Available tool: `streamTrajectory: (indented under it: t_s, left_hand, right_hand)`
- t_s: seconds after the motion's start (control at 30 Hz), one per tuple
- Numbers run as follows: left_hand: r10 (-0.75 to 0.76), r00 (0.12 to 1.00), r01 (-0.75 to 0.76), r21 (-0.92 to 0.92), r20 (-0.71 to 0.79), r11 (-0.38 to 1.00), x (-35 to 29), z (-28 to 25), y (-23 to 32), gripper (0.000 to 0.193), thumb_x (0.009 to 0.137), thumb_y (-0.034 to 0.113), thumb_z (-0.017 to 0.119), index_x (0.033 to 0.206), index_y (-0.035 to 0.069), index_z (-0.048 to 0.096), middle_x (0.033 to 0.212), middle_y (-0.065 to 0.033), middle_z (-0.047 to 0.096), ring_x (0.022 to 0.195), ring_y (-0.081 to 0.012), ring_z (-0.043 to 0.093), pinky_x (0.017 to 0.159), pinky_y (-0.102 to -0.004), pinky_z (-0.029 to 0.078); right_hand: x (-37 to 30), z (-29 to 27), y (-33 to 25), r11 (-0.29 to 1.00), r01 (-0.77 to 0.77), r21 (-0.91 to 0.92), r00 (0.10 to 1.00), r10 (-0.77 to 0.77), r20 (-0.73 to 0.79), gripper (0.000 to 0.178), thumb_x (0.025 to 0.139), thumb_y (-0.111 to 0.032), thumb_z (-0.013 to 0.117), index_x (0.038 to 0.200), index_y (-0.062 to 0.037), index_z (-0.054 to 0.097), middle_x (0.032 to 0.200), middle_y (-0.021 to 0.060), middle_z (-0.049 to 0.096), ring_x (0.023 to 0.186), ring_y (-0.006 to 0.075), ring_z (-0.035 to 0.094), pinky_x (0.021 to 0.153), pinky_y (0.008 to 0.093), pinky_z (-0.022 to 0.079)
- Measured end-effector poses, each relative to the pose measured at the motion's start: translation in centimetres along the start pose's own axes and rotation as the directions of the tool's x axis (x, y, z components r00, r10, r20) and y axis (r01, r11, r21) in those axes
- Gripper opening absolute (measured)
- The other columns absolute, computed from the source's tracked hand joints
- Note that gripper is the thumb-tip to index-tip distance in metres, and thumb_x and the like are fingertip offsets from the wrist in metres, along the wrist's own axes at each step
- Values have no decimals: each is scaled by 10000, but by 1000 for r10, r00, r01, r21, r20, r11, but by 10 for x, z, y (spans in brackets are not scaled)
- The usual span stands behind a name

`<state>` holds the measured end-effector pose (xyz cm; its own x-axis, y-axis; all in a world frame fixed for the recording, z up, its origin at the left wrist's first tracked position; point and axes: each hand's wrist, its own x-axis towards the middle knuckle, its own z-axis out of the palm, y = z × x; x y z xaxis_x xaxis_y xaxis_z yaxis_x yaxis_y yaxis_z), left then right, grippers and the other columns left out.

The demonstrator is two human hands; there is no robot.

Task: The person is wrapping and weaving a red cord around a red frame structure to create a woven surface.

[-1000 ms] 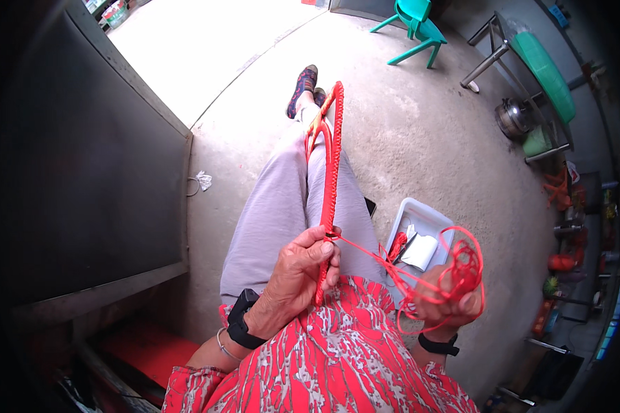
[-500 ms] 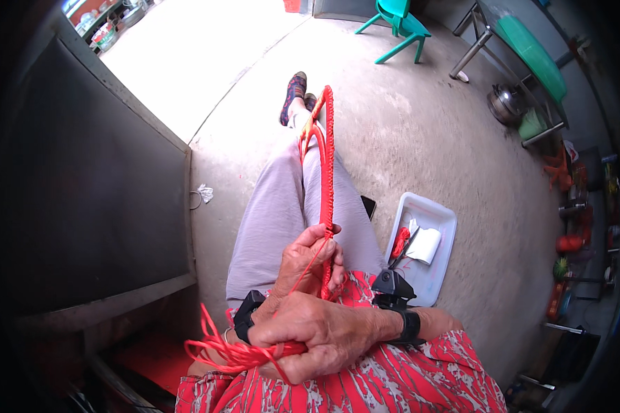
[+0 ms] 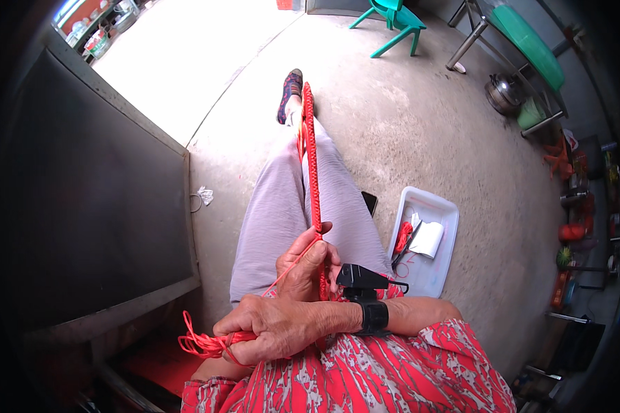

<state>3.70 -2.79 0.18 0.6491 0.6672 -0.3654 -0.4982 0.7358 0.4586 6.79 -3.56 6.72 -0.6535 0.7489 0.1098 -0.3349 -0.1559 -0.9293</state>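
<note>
- Hands first: the right hand (image 3: 272, 330) is crossed over to the person's left side, fist closed around a bundle of loose red cord (image 3: 203, 342) whose loops spill out past the knuckles.
- Left hand (image 3: 308, 265) sits just above it, fingers curled and pinching the near end of a long red braided strap (image 3: 312, 165).
- That strap runs taut and straight along the outstretched legs in pale grey trousers (image 3: 275, 206) up to the foot in a dark shoe (image 3: 291, 86), where its far end seems to be hooked.
- One thin strand of cord slants from the left hand down toward the bundle.
- On the right wrist, a black band with a small black device (image 3: 362, 279) standing up from it.
- Beside the legs on the concrete floor (image 3: 420, 138) lies a white tray (image 3: 442, 258) holding a white roll, a bit of red cord and scissors.
- A dark phone (image 3: 370, 202) lies between the leg and the tray.
- Farther off, a green plastic chair (image 3: 391, 17) and a metal kettle (image 3: 503, 93) under a green-topped table.
</note>
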Motion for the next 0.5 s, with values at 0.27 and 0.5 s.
streamTrajectory:
  t_s: [0.27, 0.5]
  left_hand:
    - [114, 974, -68, 229, -193, 971, -5, 8, 1, 399, 949, 203, 542, 1254, -38, 453, 734, -118, 601, 468, -163, 544, 344, -230, 363]
    - [148, 960, -64, 330, -236, 942, -12, 14, 6, 395, 946, 206, 556, 1256, -26, 476, 716, -69, 589, 485, -116, 561, 358, -196, 365]
  right_hand:
    - [-8, 0, -27, 998, -16, 59, 995, 11, 96, 169, 795, -125, 557, 702, -8, 479, 541, 46, 430, 510, 123, 438, 504, 309, 355]
    - [-3, 5, -21, 991, 88, 98, 987, -100, 129, 159, 814, -104, 560, 715, -6, 485, 550, 58, 449, 507, 132, 443, 496, 309, 344]
